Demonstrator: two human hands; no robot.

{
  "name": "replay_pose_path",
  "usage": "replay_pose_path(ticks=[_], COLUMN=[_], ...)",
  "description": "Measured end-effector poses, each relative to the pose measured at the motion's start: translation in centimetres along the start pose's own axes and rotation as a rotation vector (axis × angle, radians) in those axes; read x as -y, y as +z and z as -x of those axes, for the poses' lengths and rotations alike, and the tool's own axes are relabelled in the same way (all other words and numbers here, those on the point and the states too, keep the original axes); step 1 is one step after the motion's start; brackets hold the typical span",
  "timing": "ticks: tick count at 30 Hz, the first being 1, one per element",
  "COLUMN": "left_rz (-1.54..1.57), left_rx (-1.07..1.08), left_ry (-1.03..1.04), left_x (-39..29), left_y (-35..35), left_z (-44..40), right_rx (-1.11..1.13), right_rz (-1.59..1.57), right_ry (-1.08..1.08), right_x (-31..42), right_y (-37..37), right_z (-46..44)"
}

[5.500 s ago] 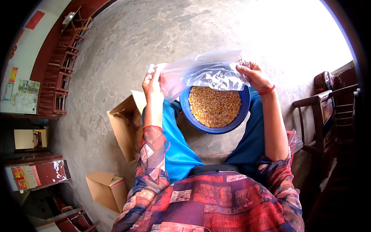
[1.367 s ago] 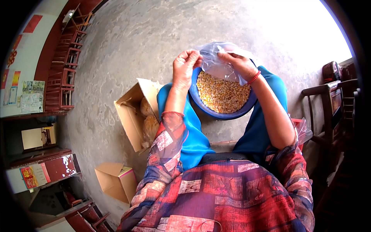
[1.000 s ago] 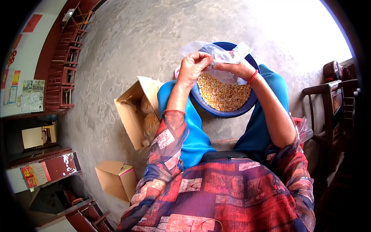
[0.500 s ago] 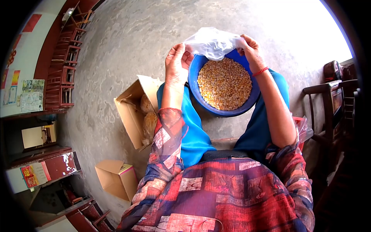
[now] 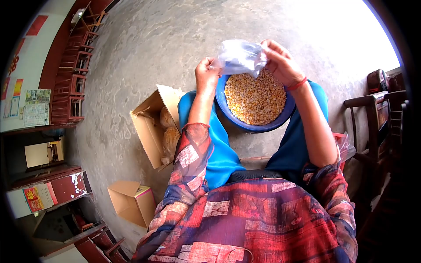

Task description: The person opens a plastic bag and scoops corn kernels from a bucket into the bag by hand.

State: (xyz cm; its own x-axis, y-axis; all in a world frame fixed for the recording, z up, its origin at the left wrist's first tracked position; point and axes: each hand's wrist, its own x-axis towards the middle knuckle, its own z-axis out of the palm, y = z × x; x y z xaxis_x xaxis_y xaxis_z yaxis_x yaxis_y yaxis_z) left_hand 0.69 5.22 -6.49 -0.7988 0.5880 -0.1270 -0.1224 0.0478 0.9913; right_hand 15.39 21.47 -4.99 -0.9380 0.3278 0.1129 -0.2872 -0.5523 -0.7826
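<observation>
A clear plastic bag is stretched between my two hands, above the far rim of a blue basin. My left hand is closed on the bag's left edge. On the opposite edge, my right hand pinches the plastic, with a red band round the wrist. Dried corn kernels, yellow and whitish, fill much of the basin between my knees. The bag hides part of the basin's far rim. No corn shows inside the bag.
An open cardboard box with filled bags in it stands left of my leg. A smaller open box sits nearer. Wooden chairs line the left wall; dark wooden furniture stands at right.
Both hands have come closer together and the bag is less widely stretched. My left hand has shifted right and slightly nearer me. The basin and boxes stay put.
</observation>
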Motion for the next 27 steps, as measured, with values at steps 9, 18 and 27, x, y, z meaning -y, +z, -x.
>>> replay_pose_path(ticks=[9,18,27], left_rz=[0.673,0.483,-0.118], left_rx=[-0.02,-0.06,-0.004], left_ry=[-0.092,-0.105,0.488], left_x=[-1.1,-1.7,-2.2], left_y=[-2.8,-3.3,0.3], left_z=[-1.5,-0.8,1.0], right_rx=[0.322,-0.162,-0.46], right_rz=[-0.306,0.654,0.036], right_ry=[0.101,0.113,-0.145], right_x=[2.7,0.2,1.4], right_y=[-3.7,-0.7,-1.5], right_z=[0.3,0.3,0.3])
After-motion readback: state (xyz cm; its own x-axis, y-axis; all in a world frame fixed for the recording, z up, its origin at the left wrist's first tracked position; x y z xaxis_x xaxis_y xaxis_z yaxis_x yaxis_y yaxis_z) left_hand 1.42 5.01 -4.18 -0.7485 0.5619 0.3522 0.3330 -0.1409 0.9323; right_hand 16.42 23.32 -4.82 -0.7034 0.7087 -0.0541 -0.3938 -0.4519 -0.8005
